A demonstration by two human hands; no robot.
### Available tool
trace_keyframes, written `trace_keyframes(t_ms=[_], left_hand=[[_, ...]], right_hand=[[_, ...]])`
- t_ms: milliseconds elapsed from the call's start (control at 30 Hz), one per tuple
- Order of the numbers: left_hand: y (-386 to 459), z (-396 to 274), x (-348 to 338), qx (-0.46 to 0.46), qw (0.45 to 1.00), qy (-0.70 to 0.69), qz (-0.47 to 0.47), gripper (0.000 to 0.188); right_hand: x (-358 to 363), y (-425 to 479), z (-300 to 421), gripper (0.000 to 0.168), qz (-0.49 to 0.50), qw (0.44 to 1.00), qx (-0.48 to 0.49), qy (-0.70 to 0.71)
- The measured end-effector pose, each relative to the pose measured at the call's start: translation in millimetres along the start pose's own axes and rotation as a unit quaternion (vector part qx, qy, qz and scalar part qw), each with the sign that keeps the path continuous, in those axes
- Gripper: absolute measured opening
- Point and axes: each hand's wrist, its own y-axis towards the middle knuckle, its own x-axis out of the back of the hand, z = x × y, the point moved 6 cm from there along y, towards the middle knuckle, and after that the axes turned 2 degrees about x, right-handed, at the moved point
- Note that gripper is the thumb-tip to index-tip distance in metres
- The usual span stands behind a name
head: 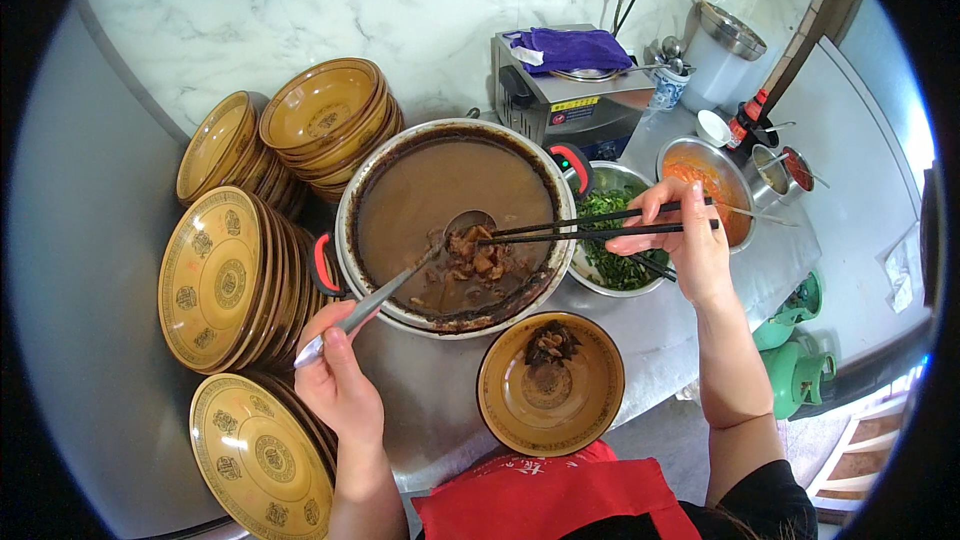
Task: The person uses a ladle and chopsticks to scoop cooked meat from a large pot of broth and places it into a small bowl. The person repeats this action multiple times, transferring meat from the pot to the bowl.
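Observation:
My left hand [341, 375] grips the handle of a metal ladle [375, 298], whose bowl dips into a large pot [345, 202] of brown broth [450, 180]. Chunks of meat [484, 259] show at the ladle's bowl. Between the fingers of my right hand [686, 244] are black chopsticks [600, 229]; their tips touch the meat. In front of me, a yellow-brown bowl [555, 420] holds a small heap of dark food [551, 343] near its far side.
Stacks of yellow-brown bowls [322, 109] and plates [214, 277] crowd the left. Right of the pot are a basin of chopped greens [622, 277] and a basin of orange-red sauce [697, 172]. An electric appliance [570, 109] stands behind. Green gas cylinders [795, 375] are below right.

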Motion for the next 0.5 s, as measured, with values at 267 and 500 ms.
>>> trace_keyframes(t_ms=[267,500], left_hand=[[3.7,0.1,0.1,0.002,1.0,-0.01,-0.007,0.023],[4.3,10.2,2.8,0.041,0.995,-0.078,-0.042,0.024]], right_hand=[[13.6,-4.4,7.2,0.044,-0.087,0.994,0.062,0.015],[20.4,-29.3,-0.3,0.043,-0.139,0.988,0.052,0.037]])
